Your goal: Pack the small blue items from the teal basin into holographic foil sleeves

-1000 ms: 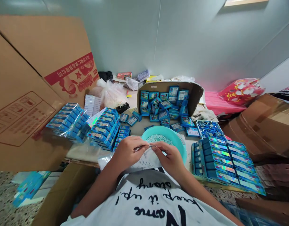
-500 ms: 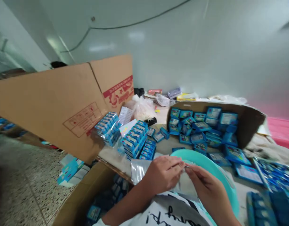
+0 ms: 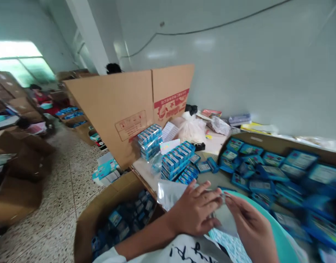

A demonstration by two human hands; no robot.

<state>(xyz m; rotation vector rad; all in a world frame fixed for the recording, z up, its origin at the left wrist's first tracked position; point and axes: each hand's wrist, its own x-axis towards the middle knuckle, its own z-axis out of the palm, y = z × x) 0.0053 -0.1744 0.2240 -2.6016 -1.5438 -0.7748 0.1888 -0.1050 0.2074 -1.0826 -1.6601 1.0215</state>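
A shiny foil bag stands between the two hands, above a teal plastic basin and near the person's chest. Its upper part is a little blurred. The right hand is narrow, and its thumb and fingers pinch the bag near the top edge. The left hand lies against the bag with the fingers a little spread, but I cannot tell if it really grips. Pale speckled stuff shows under the bag, and I cannot tell exactly what it is.

Beyond the hands, a low cardboard tray holds many blue packs, and they are blurred on the right side. To the left, a stack of blue boxes stands beside another stack in clear plastic, in front of a large cardboard sheet with red print. An open carton with blue packs inside is just under the left forearm. The person wears a white T-shirt with black letters. Far away on the left, past the terrazzo floor, another person in red is among cartons
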